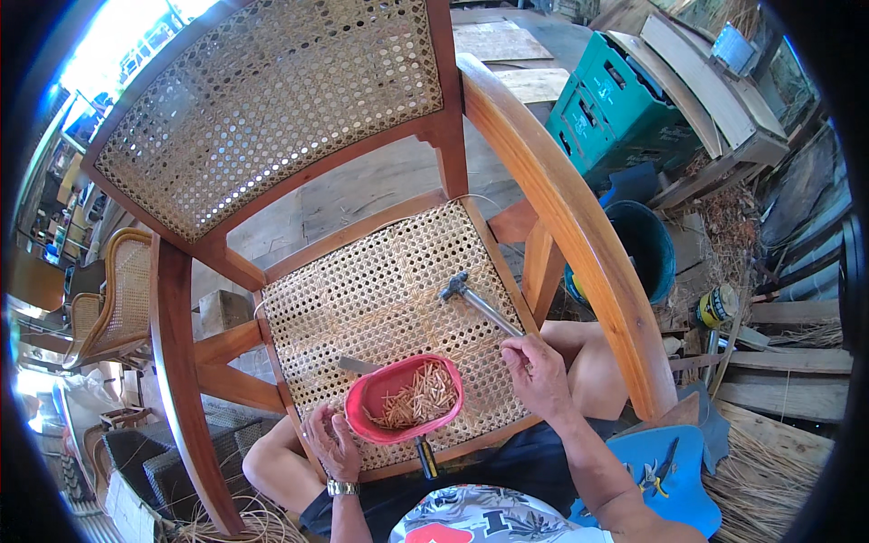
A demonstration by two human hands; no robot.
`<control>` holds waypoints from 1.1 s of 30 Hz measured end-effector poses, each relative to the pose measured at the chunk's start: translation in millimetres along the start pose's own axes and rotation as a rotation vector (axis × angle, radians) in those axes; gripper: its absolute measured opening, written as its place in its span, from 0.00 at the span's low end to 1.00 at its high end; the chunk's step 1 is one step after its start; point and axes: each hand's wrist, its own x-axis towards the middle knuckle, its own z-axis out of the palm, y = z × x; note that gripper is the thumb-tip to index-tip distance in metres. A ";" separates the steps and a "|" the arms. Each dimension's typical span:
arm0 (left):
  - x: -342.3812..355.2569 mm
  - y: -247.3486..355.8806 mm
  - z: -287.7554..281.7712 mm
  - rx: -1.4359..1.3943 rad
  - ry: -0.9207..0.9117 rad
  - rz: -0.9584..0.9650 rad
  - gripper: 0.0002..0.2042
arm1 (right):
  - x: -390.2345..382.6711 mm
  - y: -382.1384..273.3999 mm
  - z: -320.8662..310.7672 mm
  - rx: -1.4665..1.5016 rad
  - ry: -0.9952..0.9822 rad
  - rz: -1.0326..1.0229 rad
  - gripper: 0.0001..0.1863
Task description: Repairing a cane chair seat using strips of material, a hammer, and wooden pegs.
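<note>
A wooden armchair with a woven cane seat [362, 303] stands in front of me. My right hand [540, 376] grips the lower end of a hammer [489, 312], whose metal head lies over the right part of the seat. A red plastic bowl [364, 398] with many short, thin wooden pegs [421, 396] rests near the seat's front edge. My left hand [332, 443] is beside the bowl at the seat's left rail, fingers loosely apart. A flat metal blade [358, 365] shows behind the bowl, and a black and yellow tool handle [425, 457] in front; whether they join is hidden.
The chair's right armrest [579, 217] curves past my right arm. Pliers [665, 471] lie on a blue surface [697, 507] at lower right. Green crates [606, 113], a dark bucket [643, 244] and a can [717, 306] stand on the right. Another cane chair [118, 294] is at left.
</note>
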 end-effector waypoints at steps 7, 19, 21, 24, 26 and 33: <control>-3.1 -6.8 -4.2 -0.045 0.002 0.009 0.14 | -7.3 -11.5 1.3 -0.040 -0.002 -0.075 0.07; -1.0 -12.1 -8.0 -0.187 0.004 0.006 0.13 | -18.8 -45.6 -5.0 -0.120 0.024 -0.139 0.06; -0.4 -12.2 -9.4 -0.163 -0.009 0.022 0.13 | -21.4 -50.5 -7.1 -0.131 0.012 -0.147 0.06; 0.6 -10.1 -16.1 -0.145 -0.047 0.032 0.13 | -26.7 -68.7 -14.7 -0.165 0.004 -0.148 0.06; -3.0 -13.2 -18.0 -0.176 -0.036 0.040 0.13 | -31.1 -79.9 -25.8 -0.196 -0.020 -0.078 0.07; -8.5 -23.3 -15.6 -0.206 -0.057 0.040 0.14 | -41.5 -49.8 -71.6 -0.339 0.127 -0.147 0.07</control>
